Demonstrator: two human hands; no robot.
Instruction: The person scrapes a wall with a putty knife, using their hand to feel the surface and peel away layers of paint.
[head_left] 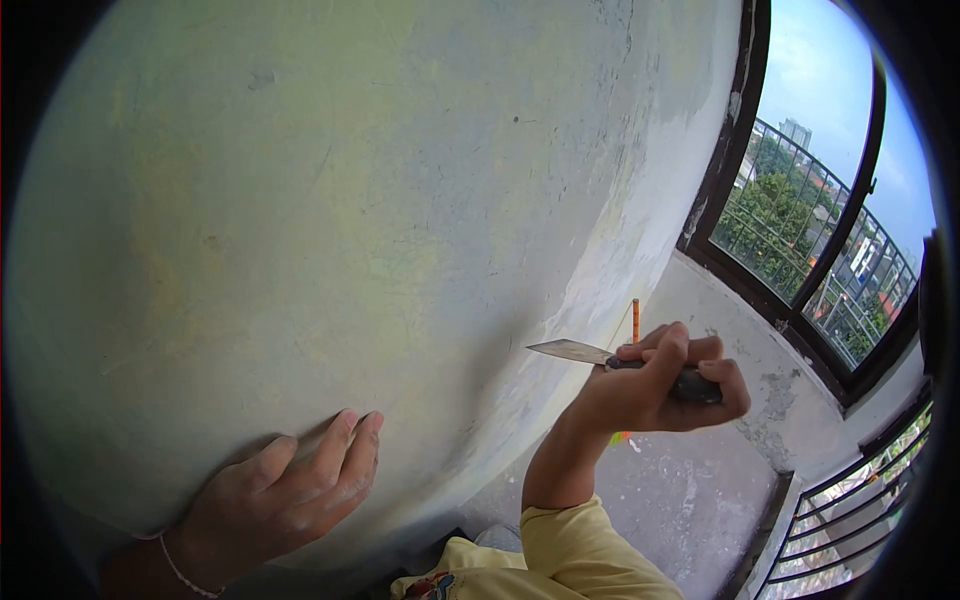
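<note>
Right hand (pixel 668 385) gripped the scraper (pixel 622 363) by its dark handle (pixel 697 388), blade (pixel 568 350) pointing left before the wall (pixel 300 230); contact unclear. Left hand (pixel 285 492) held nothing, loosely spread against the wall, below-left of the blade. Risks: a leftward slip could have nicked that hand; too steep an angle could have gouged the wall; a loosened grip could have dropped the tool.

Daylit, dark-framed window (pixel 848 225), chipped wall (pixel 785 400) below, grey floor (pixel 690 520)
</note>
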